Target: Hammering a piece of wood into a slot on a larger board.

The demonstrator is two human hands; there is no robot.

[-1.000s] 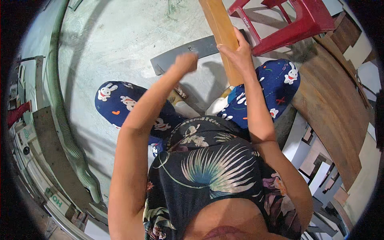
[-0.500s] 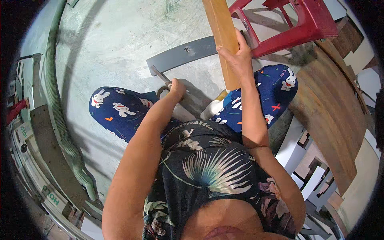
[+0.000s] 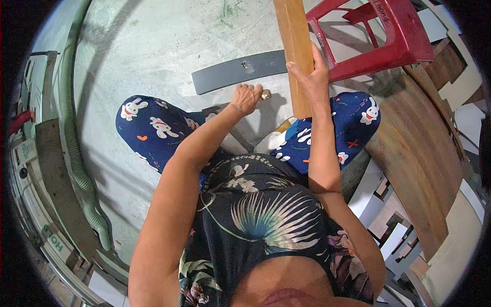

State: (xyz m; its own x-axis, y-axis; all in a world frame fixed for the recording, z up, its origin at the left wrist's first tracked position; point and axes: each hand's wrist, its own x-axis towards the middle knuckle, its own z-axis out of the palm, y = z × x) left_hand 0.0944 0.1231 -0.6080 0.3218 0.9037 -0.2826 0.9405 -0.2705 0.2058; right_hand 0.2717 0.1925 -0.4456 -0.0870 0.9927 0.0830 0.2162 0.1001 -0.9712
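My right hand [image 3: 313, 79] is closed around a long, tan, wood-coloured bar [image 3: 299, 46], which stands lengthwise in front of my right knee and runs out past the upper edge. My left hand [image 3: 246, 98] is a fist low between my knees. From its right side pokes the rounded, brassy end of a tool [image 3: 265, 94]; the fingers hide most of it, so its exact kind is unclear. Just beyond that fist a slightly curved dark grey board [image 3: 225, 75] lies on the floor, its right end passing behind the bar.
A red plastic stool [image 3: 378, 56] lies at the upper right, close to my right hand. Brown wood sheets [image 3: 409, 148] and panel offcuts [image 3: 394, 240] pile up on the right. Along the left run a ribbed green hose [image 3: 76, 153] and a metal frame [image 3: 38, 199].
My left hand has moved up and right and turned over; the blade that pointed up-left from it no longer shows there. The bar and right hand have shifted slightly right in view.
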